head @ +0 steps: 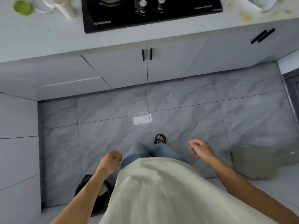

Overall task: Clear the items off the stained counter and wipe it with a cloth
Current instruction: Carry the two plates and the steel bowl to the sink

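Both hands are hanging idle over the floor, left hand [111, 160] and right hand [200, 149] with fingers loosely curled, gripping nothing; stained counter [242, 16] ahead is carrying light, likely fragile glassware [260, 4], so grab by the body.

Black hob [152, 15] set in white desk [48, 34], yellowish stains [246, 16] right of hob, green fruit [23, 7] left; grey marbled floor tiles [186, 97].

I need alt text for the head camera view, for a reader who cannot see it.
A person stands back from a white counter with a black hob, both hands low and holding nothing: left hand, right hand. Stains mark the counter's right end; a green fruit lies at its left.
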Action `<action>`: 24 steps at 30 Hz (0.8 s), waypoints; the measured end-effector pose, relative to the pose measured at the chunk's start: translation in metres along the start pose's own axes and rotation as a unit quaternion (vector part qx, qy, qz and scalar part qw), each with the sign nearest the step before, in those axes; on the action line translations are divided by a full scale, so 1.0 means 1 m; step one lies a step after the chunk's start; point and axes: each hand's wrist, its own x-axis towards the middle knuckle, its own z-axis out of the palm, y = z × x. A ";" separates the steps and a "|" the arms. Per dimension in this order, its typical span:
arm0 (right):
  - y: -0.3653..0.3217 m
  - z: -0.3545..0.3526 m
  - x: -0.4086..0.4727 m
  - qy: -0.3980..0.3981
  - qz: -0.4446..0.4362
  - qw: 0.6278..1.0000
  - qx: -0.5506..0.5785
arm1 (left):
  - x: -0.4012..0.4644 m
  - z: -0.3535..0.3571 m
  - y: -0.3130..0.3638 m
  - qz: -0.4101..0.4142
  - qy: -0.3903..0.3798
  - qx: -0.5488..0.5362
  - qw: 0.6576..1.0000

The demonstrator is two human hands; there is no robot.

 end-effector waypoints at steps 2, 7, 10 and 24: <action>-0.019 -0.017 0.011 0.021 -0.015 0.999 0.022 | 0.004 -0.001 0.016 -0.026 0.006 -0.002 1.000; -0.055 -0.059 0.036 0.080 -0.041 0.993 0.076 | 0.025 -0.006 0.071 -0.051 0.003 0.012 0.999; -0.066 -0.080 0.047 0.089 -0.036 0.991 0.098 | 0.043 -0.018 0.120 -0.035 -0.016 0.055 0.998; 0.007 -0.103 0.039 0.114 0.140 0.957 0.229 | 0.119 -0.015 0.435 0.135 -0.105 0.150 0.974</action>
